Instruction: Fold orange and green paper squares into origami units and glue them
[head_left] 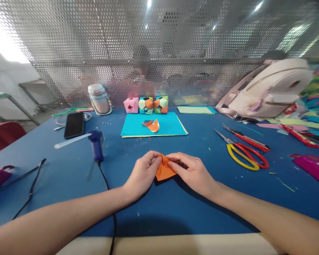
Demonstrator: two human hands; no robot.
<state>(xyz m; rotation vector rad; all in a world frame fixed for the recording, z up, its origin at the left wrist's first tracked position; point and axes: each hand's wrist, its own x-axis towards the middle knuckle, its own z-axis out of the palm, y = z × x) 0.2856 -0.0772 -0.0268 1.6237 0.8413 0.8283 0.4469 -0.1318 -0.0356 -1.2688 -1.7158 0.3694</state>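
You are holding one folded orange paper (165, 171) at the near middle of the blue bench (149, 219), your left hand (143, 171) and right hand (195, 172) each pinching one side in a closed grip. Scissors (234, 144) are lying right, a glue gun (97, 148) left; farther, orange pieces (154, 126) are resting on a blue sheet (133, 124) before three paper models (142, 104).

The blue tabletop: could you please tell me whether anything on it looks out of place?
Slightly: thin green scraps lie loose near the handles of the scissors, toward the right, looking like stray offcuts not tidied away.
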